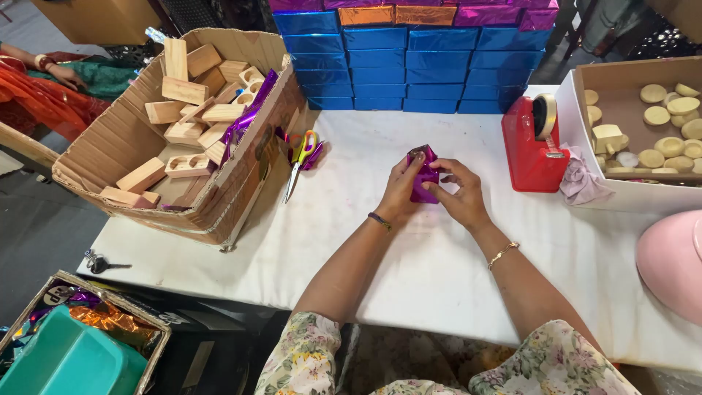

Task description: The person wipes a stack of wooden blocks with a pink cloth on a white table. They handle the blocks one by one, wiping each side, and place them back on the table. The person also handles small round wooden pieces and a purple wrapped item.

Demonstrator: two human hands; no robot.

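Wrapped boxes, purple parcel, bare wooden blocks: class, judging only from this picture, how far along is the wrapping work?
Done: a wall of foil-wrapped boxes, mostly blue, stands at the back of the table. In hand: the left hand and right hand press purple foil around one small parcel. Left: many bare wooden blocks fill the cardboard box. Scissors and a red tape dispenser lie nearby.

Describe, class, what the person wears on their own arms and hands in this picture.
Both arms are bare from short floral sleeves, cream with pink and green flowers. The left hand has a dark thin band at the wrist; the right hand has a thin gold chain bracelet. No gloves.
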